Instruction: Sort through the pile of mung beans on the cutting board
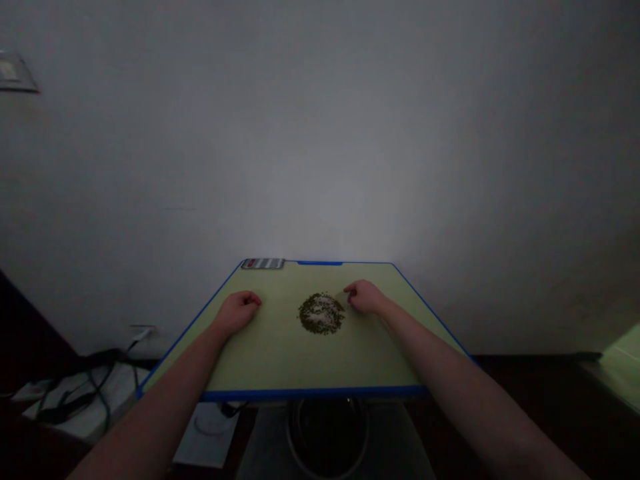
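A round, flat pile of small dark green-brown beans mixed with white grains [321, 315] lies on a pale yellow-green tabletop [280, 363] with a blue edge. To the left of the pile, apart from it, my left hand [239, 312] rests on the tabletop with its fingers curled in; whatever they may hold is hidden. My right hand [365, 297] is close by the pile's upper right edge. Its index finger points left, apart from the thumb below it, and no held thing shows.
A phone [263, 263] lies at the table's far left corner, near a grey wall [320, 133]. Under the front edge is a round dark vessel [327, 437] with a shiny rim. Cables [95, 383] lie at the lower left.
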`<state>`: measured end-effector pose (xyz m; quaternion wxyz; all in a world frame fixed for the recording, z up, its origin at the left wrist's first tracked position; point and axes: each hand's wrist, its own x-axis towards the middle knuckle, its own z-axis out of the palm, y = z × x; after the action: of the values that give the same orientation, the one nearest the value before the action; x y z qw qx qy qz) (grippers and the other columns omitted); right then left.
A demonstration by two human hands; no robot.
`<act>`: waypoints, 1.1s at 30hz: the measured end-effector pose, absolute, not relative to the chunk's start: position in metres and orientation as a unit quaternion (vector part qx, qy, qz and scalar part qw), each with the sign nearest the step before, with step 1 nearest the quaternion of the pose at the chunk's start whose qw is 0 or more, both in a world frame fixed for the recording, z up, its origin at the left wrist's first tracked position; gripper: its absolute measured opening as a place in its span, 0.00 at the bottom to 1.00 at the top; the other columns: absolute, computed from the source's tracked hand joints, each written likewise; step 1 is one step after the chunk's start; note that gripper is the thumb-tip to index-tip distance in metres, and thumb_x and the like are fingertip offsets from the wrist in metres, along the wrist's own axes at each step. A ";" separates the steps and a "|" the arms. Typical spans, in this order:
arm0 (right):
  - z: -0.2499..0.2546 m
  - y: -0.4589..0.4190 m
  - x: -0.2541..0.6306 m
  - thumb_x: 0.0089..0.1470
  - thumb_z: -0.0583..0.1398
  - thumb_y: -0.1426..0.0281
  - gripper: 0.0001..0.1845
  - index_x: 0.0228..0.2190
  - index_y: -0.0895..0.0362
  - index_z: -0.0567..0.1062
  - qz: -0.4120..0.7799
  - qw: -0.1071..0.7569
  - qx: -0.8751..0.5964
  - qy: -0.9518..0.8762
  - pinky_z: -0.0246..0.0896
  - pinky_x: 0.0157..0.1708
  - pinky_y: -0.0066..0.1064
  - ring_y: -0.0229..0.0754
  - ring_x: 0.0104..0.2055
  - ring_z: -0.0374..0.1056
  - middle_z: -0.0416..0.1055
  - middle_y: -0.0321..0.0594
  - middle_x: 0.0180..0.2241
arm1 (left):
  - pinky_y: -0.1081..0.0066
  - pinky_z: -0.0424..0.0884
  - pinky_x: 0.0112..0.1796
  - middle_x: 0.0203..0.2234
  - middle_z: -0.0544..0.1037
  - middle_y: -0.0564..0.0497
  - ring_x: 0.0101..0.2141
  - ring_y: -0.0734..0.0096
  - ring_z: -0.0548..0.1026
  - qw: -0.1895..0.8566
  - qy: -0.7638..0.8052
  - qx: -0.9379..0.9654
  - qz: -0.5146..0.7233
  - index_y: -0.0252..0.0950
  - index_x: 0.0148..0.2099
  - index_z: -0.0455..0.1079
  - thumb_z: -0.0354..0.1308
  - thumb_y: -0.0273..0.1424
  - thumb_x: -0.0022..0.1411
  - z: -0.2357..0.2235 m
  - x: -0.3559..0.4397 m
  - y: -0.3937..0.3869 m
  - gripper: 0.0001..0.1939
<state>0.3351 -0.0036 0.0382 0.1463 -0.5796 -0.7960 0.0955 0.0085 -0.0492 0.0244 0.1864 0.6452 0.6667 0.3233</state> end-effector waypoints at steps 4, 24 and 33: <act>0.036 -0.020 0.339 0.39 0.54 0.77 0.23 0.40 0.58 0.74 0.114 0.142 -0.581 -0.793 0.57 0.38 0.23 0.39 0.37 0.68 0.74 0.41 0.33 | 0.74 0.61 0.23 0.17 0.70 0.54 0.20 0.73 0.67 0.183 0.669 0.645 0.321 0.35 0.27 0.68 0.48 0.29 0.43 0.025 0.009 -0.050 0.09; 0.036 0.011 0.353 0.39 0.55 0.76 0.24 0.42 0.60 0.72 0.106 0.206 -0.643 -0.730 0.57 0.39 0.24 0.40 0.37 0.68 0.74 0.43 0.32 | 0.75 0.60 0.23 0.17 0.70 0.54 0.20 0.74 0.67 0.184 0.660 0.648 0.333 0.35 0.27 0.68 0.48 0.29 0.43 0.022 0.007 -0.049 0.09; 0.032 0.034 0.329 0.40 0.55 0.77 0.23 0.41 0.58 0.73 0.101 0.171 -0.623 -0.756 0.56 0.43 0.25 0.41 0.43 0.65 0.70 0.43 0.42 | 0.75 0.60 0.23 0.17 0.70 0.54 0.21 0.73 0.67 0.189 0.662 0.644 0.336 0.34 0.26 0.68 0.49 0.29 0.43 0.022 0.008 -0.049 0.08</act>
<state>0.3293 0.0338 0.0320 0.1713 -0.6233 -0.7562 0.1013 0.0078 -0.0487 0.0224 0.1887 0.6435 0.6616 0.3355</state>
